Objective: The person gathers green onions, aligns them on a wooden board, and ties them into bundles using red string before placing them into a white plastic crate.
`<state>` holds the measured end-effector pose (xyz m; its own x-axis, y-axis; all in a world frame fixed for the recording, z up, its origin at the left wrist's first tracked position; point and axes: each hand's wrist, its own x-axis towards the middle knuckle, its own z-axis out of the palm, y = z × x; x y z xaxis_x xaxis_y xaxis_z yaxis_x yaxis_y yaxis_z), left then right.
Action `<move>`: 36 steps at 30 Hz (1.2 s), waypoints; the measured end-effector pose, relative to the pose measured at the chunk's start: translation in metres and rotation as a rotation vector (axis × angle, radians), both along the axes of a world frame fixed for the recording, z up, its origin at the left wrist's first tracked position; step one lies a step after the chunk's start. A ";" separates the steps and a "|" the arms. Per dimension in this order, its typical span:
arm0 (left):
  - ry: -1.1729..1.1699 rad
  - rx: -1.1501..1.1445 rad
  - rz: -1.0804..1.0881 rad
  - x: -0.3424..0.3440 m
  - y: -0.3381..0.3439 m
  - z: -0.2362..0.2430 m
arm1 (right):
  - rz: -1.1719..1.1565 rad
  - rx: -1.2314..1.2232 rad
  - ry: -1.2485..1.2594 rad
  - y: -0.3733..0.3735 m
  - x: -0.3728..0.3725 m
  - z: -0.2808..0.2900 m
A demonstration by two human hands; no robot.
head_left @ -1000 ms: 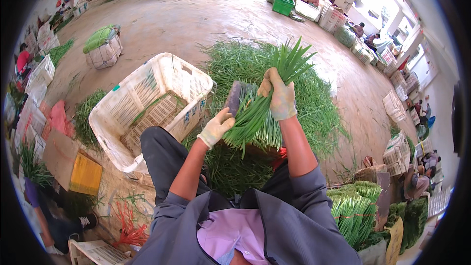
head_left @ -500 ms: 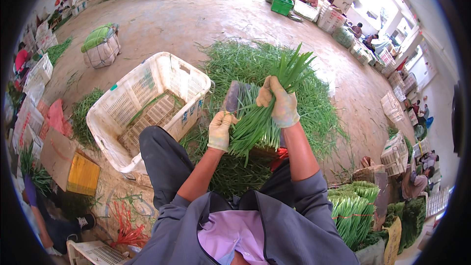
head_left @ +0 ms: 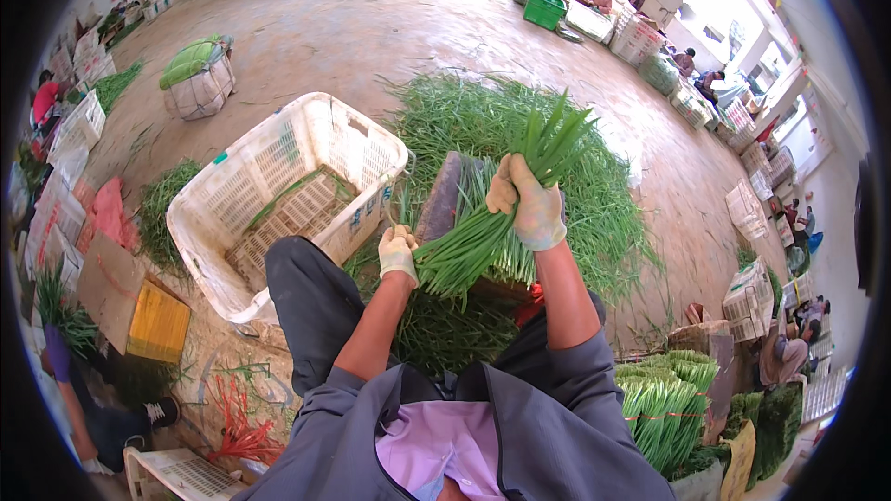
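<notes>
Gripping a bunch of green chives (head_left: 483, 241), the right hand (head_left: 531, 209) is closed round its middle while the left hand (head_left: 399, 255) apparently pinches the cut ends, seemingly to even them; a white crate (head_left: 232, 195) sits at ten o'clock.

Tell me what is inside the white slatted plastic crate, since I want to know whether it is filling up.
The white slatted plastic crate holds only a few loose green stalks on its perforated bottom. The near corner is hidden behind the person's dark trouser knee.
</notes>
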<state>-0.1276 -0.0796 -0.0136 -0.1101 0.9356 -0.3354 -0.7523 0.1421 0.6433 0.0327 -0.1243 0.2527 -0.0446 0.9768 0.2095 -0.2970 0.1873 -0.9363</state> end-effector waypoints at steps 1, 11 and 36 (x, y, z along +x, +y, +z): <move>0.009 -0.004 0.009 -0.009 0.002 -0.025 | 0.009 -0.004 0.009 0.000 -0.004 0.000; 1.719 -0.188 -0.302 -0.028 -0.021 -0.005 | -0.134 0.041 0.025 0.011 0.010 0.040; 0.340 0.563 -0.081 0.005 -0.044 0.045 | -0.214 0.019 0.071 0.029 -0.002 0.022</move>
